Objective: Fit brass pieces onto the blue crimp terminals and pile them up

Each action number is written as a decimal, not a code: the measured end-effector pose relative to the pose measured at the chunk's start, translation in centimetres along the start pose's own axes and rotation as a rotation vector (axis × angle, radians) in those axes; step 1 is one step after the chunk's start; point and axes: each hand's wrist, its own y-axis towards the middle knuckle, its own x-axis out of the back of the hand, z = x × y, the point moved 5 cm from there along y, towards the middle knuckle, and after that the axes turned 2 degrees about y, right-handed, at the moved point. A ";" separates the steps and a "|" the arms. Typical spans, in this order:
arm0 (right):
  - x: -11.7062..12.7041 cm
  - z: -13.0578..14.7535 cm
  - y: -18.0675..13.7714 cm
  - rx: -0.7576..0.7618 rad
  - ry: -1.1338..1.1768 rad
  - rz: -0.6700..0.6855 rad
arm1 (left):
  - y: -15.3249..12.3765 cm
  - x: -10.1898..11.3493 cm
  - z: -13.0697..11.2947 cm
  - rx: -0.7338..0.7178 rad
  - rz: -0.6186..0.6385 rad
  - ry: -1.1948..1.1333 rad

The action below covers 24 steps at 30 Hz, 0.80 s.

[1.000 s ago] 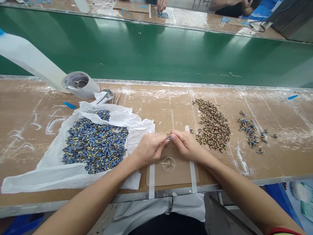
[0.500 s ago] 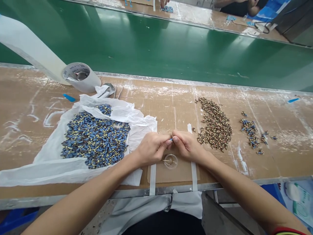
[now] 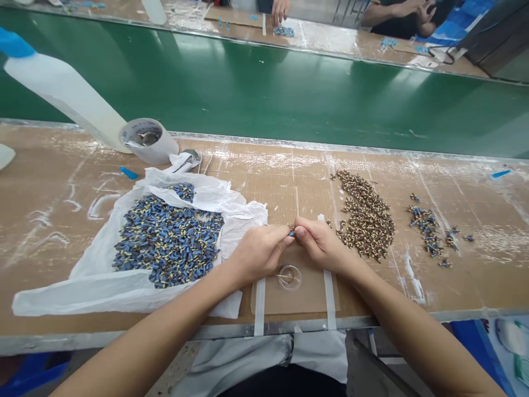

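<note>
My left hand (image 3: pixel 263 251) and my right hand (image 3: pixel 317 241) meet fingertip to fingertip over a taped cardboard piece (image 3: pixel 273 300). Pinched in my left fingers is a small blue piece (image 3: pixel 291 233); my right thumb and forefinger close at its far end, where a tiny brownish part is mostly hidden. Just below the hands stands a small clear round dish (image 3: pixel 290 277) with a thin stick in it. On white cloth to the left lies a heap of blue, yellow and dark pieces (image 3: pixel 169 237). Right of my hands is a pile of small brown-and-gold pieces (image 3: pixel 366 215).
Blue-and-brown pieces (image 3: pixel 425 226) lie in a loose group farther right. At the back left stand a roll of tape (image 3: pixel 155 146) and a white bottle (image 3: pixel 70 91). A green partition (image 3: pixel 264 91) rises behind the table; another person's hand (image 3: pixel 281 11) is beyond it.
The camera view has shifted slightly, so the table sits lower in the picture and more of the bottle shows. Both my hands stay together at the small blue piece.
</note>
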 end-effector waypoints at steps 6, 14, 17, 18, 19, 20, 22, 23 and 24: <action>0.3 0.3 0.0 0.075 0.069 0.021 | 0.5 0.4 0.2 0.152 0.227 -0.418; 0.5 0.4 0.0 0.123 0.022 -0.045 | 0.4 0.5 -0.1 0.255 0.349 -0.700; 0.6 0.4 0.0 0.122 -0.032 -0.065 | 0.4 0.6 0.0 0.257 0.344 -0.707; 0.6 0.4 0.0 0.117 -0.042 -0.061 | 0.3 0.5 0.0 0.250 0.335 -0.694; 0.6 0.3 -0.1 0.110 -0.047 -0.054 | 0.3 0.5 0.1 0.240 0.327 -0.677; 0.6 0.3 -0.1 0.104 -0.046 -0.045 | 0.3 0.4 0.1 0.227 0.321 -0.656; 0.6 0.4 -0.1 0.098 -0.028 -0.027 | 0.3 0.2 0.1 0.196 0.303 -0.588; 0.6 0.4 -0.1 0.099 -0.021 -0.024 | 0.3 0.2 0.1 0.178 0.288 -0.540; 0.7 0.4 -0.1 0.100 -0.019 -0.027 | 0.3 0.2 0.1 0.159 0.267 -0.486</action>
